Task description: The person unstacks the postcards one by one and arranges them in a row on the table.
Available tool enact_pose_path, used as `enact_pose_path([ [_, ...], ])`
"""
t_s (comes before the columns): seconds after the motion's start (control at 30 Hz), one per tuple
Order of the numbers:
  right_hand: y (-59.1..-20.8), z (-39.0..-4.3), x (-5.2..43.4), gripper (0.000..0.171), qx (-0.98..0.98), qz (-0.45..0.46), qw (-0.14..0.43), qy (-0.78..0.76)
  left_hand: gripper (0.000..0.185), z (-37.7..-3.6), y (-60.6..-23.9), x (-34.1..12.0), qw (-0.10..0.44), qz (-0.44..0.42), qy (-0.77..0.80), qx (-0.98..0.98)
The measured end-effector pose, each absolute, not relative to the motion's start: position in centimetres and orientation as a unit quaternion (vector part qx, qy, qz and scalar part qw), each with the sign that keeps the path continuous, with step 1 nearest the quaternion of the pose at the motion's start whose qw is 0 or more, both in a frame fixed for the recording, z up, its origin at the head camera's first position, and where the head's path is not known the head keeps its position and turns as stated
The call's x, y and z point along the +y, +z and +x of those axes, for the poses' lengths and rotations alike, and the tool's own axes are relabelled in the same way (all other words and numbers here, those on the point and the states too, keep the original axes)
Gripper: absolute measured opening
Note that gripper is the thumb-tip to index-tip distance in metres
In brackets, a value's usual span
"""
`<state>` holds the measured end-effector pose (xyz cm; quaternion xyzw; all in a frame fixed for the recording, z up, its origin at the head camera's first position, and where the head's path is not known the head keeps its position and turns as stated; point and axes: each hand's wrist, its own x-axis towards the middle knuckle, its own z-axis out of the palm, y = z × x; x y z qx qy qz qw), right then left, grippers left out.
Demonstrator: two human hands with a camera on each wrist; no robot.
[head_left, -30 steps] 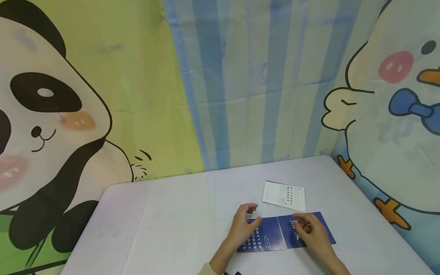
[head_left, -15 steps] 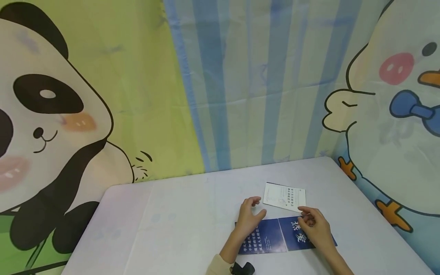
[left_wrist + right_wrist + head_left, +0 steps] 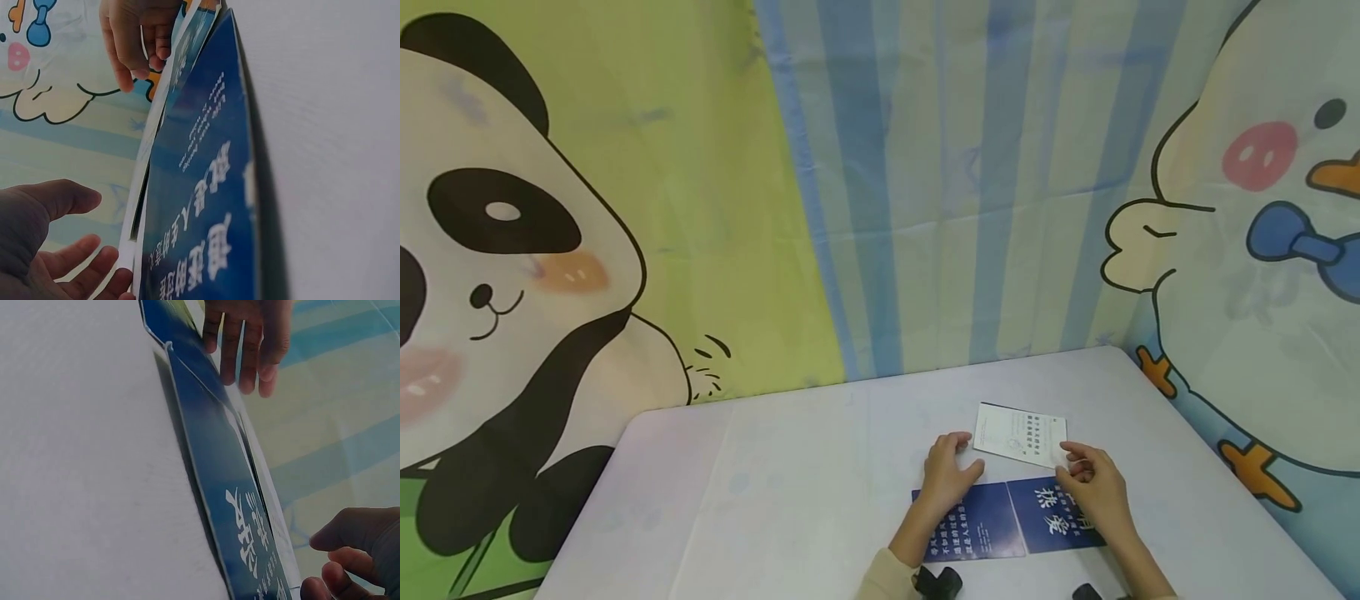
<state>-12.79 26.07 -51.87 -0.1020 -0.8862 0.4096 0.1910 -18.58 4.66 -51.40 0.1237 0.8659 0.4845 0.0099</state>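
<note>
Apparently both hands, left hand (image 3: 950, 472) and right hand (image 3: 1093, 487), loose-fingered, grips released, at white card (image 3: 1019, 435) edges.

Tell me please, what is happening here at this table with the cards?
A person sits at a white table with three cards. Two blue cards lie side by side near the person; a white card lies just beyond them. The left hand rests over the left blue card, reaching toward the white card's left edge. The right hand is at its right corner, fingers loosely curled. Neither hand clearly grips anything.
</note>
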Motion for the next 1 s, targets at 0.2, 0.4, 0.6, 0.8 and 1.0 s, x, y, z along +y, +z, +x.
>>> enact_pose_path([
  [0.2,-52.2,-13.1,26.4,0.049,-0.888,-0.118,0.147,0.42,0.049,-19.1,-51.6,5.2,0.005,0.126,0.462,0.878],
  [0.4,-52.5,-13.5,26.3,0.052,-0.89,-0.133,0.117,0.42,0.053,-19.4,-51.9,5.5,-0.026,0.129,0.416,0.9],
  [0.6,-52.7,-13.5,26.4,0.052,-0.897,-0.132,0.104,0.41,0.051,-19.4,-52.2,5.7,-0.037,0.149,0.38,0.912],
  [0.8,-52.6,-13.4,26.3,0.053,-0.896,-0.136,0.108,0.408,0.05,-19.5,-52.3,5.7,-0.04,0.159,0.372,0.914],
  [1.0,-52.6,-13.4,26.2,0.05,-0.895,-0.136,0.115,0.409,0.049,-19.5,-52.5,5.7,-0.04,0.158,0.378,0.911],
])
